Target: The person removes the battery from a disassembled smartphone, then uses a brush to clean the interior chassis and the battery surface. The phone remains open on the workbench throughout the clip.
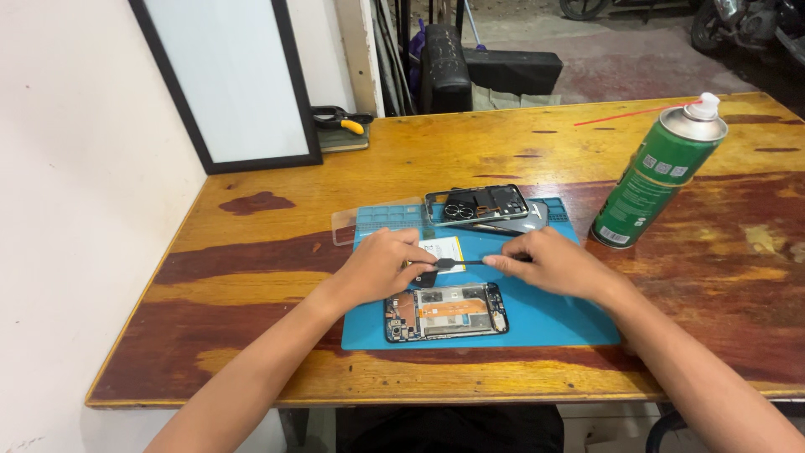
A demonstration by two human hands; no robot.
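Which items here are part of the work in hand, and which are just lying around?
In use:
- thin black tool, held by left hand and right hand
- opened phone
- blue mat
- white battery, partly hidden
- phone frame

Lying about:
- green spray can
- pliers by the wall
- framed white board
- clear case

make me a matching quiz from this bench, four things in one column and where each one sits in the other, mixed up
Things:
1. spray can
2. opened phone
3. pliers
4. phone frame

Places:
A. far edge of the blue mat
B. near edge of the mat, below both hands
C. on bare wood right of the mat
D. far left of the table, beside the leaning framed panel

Pairs: 1-C, 2-B, 3-D, 4-A
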